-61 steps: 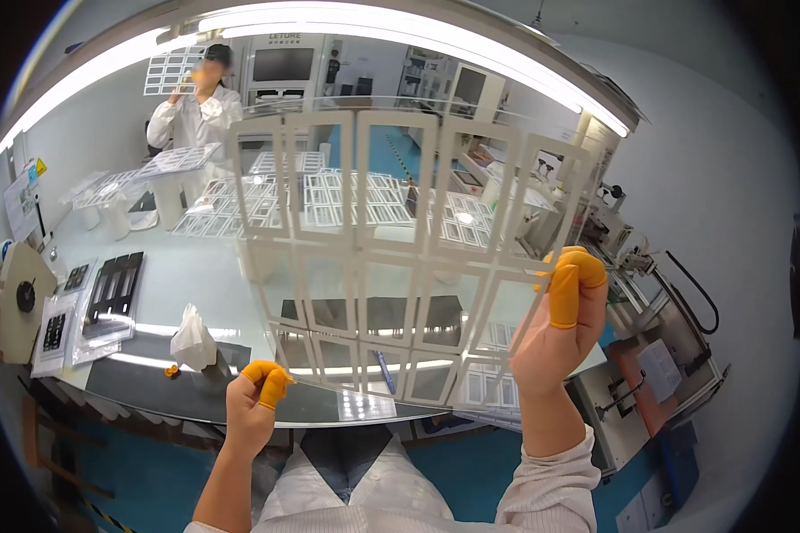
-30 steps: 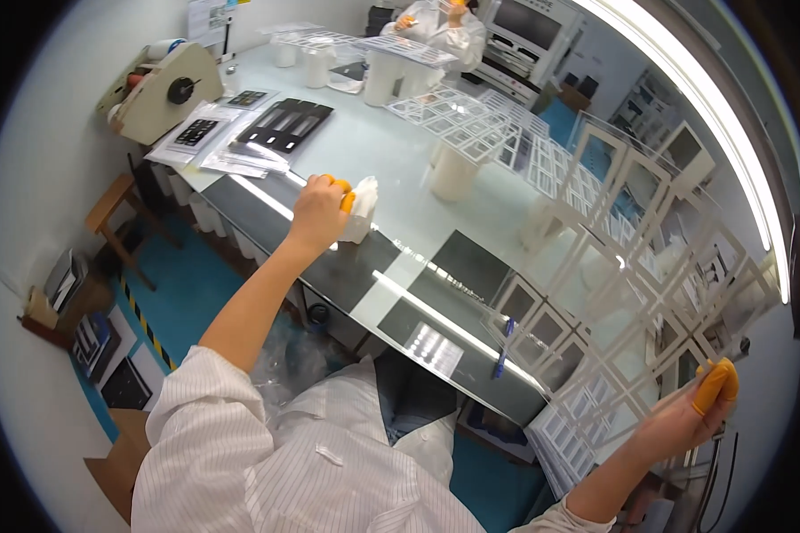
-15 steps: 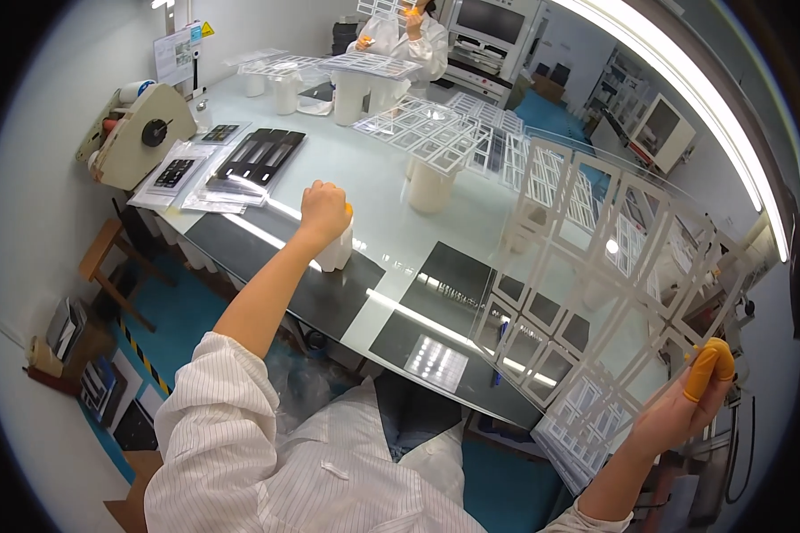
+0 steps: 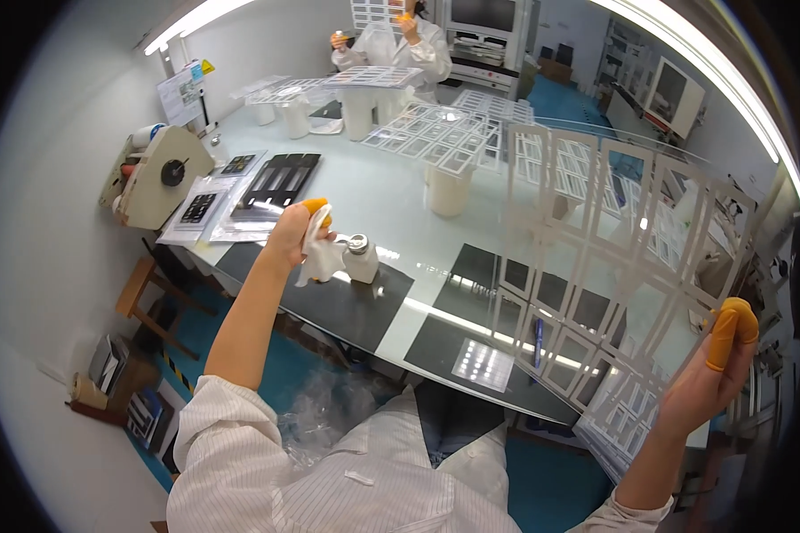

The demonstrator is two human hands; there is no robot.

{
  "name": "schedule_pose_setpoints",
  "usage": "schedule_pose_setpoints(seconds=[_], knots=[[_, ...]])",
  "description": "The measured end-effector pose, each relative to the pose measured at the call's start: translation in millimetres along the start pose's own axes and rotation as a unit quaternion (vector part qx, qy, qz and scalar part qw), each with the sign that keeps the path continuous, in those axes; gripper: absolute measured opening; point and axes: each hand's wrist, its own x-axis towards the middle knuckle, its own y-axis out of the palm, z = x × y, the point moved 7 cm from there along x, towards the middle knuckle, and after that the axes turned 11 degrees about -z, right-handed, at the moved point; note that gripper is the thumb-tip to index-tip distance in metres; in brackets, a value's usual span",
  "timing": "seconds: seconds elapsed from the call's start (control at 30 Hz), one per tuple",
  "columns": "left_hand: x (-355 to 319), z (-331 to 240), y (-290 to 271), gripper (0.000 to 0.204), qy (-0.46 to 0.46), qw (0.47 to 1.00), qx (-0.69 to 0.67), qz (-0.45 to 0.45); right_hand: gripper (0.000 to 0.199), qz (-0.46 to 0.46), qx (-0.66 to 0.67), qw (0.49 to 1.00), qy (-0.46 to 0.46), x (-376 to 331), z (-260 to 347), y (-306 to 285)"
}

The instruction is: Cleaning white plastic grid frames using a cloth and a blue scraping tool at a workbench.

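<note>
Bare glass between bottle [image 4: 361, 258] and cup [image 4: 449, 190] — passable.

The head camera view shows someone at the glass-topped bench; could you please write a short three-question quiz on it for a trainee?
1. True or false: the left hand holds a crumpled white wipe against the small white bottle.
2. What does the right hand hold up? A) a black tray B) a clear sheet of white rectangular frames C) a blue pen
3. Fill in: the fingertips of both hands wear ____ finger cots.

Key: 1 true; 2 B; 3 orange.
</note>
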Motion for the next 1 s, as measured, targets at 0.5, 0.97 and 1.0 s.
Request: schedule_pose_setpoints(seconds=[0.5, 0.97, 1.0], knots=[[-62, 15, 60, 0.02, 0.467, 0.633, 0.614, -0.063, 0.013, -0.066, 0.086, 0.994, -0.028, 21, 45, -1], [-47, 27, 45, 0.017, 0.057, 0.992, 0.106, 0.04, 0.01, -0.05, 0.071, 0.995, -0.058, 21, 50, -10], [-51, 29, 48, 0.018, 0.005, 0.998, 0.056, 0.019, 0.01, -0.049, 0.072, 0.995, -0.056, 21, 51, -10]])
